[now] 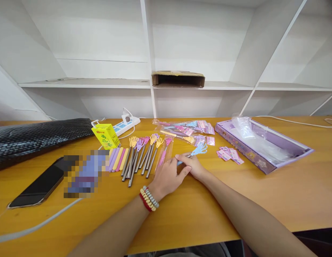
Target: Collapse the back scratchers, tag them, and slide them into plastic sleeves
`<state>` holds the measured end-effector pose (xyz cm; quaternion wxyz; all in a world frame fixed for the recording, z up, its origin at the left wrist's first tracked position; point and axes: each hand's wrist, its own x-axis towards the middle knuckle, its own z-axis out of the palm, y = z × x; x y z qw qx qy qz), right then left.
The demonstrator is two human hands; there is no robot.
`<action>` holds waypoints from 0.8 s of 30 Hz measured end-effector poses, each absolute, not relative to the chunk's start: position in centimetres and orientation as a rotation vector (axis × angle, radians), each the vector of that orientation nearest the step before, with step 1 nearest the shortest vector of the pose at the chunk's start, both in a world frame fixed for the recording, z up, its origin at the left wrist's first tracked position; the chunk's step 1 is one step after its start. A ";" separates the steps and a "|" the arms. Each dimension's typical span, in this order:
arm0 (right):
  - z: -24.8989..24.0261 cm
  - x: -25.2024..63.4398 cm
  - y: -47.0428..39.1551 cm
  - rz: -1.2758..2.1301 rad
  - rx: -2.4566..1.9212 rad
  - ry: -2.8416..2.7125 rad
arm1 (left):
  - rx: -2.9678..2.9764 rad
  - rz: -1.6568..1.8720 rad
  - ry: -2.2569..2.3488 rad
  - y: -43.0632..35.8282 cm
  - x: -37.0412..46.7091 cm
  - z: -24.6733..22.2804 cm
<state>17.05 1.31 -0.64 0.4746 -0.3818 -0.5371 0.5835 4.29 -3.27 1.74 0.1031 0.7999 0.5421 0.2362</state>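
Note:
A back scratcher with a light blue hand-shaped head (199,149) points up and to the right, and its blue handle runs back between my hands. My right hand (194,167) is closed around its metal neck. My left hand (167,178), a beaded bracelet at its wrist, closes over the handle's lower end, its fingertips partly hidden. Just beyond the left hand lies a clear bag with a pink back scratcher (162,157). To the left are several unbagged back scratchers (140,155) with metal rods, beside loose coloured handles (119,159).
Bagged back scratchers (179,128) lie at the back. On the right are small cards (230,155) and a purple box (243,152) with clear bags. A yellow drink carton (106,136), power strip (127,125) and phone (37,184) occupy the left. White shelves rise behind.

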 end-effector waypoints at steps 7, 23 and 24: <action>-0.4 17.6 1.5 1.352 -0.978 -1.502 | 2.389 0.693 1.591 -3.3 4.3 1.5; 0.0 18.5 1.4 1.411 -1.003 -1.778 | 2.317 0.541 1.619 -3.5 4.7 2.1; 0.1 18.5 1.4 1.441 -0.997 -1.774 | 2.320 0.533 1.621 -3.5 4.7 2.1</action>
